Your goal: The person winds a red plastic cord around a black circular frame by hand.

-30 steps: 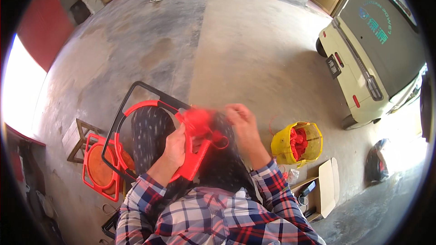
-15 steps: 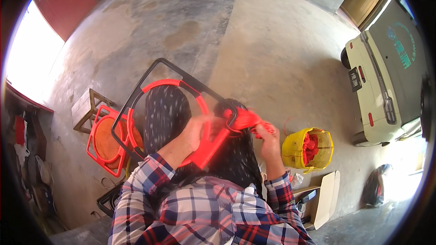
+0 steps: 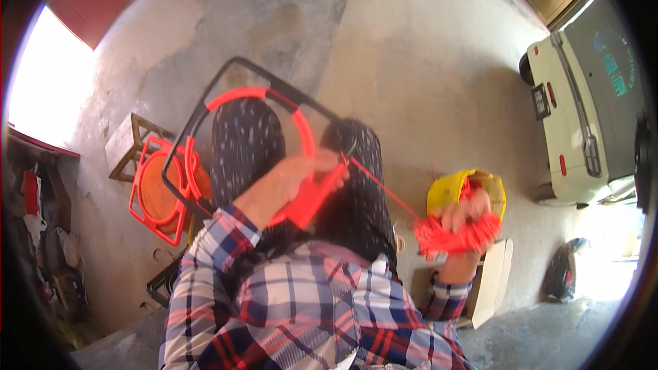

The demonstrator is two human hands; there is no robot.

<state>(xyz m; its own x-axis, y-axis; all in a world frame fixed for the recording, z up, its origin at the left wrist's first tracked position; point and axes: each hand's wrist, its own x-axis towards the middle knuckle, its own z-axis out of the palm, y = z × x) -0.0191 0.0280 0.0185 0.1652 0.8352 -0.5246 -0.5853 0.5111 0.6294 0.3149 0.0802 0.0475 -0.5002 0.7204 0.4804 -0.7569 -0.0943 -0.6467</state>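
Across my thighs lies a black metal frame [image 3: 312, 104] with a curved inner bar, parts of which are covered in red wrapping [image 3: 240, 94]. My left hand [image 3: 296, 177] is closed on the frame's red-covered near right part. Out to the right, my right hand [image 3: 467, 211] is closed around a loose bundle of red cord [image 3: 456, 236], somewhat blurred by motion. A strand of red cord [image 3: 384, 188] runs taut from the frame beside my left fingers to that bundle. The bundle and hand partly hide a yellow bucket-like container [image 3: 436, 195] with more red material inside.
Left of my knees stand a similar red frame with an orange round panel [image 3: 161, 192] and a small wooden stool [image 3: 123, 147]. An open cardboard box [image 3: 497, 277] lies below the yellow container. A pale vehicle [image 3: 558, 120] and a dark plastic bag [image 3: 565, 270] are farther right.
My right hand has moved right and outward with the red bundle, away from the frame, drawing a strand straight. My left hand stays on the frame, which sits slightly higher in view.
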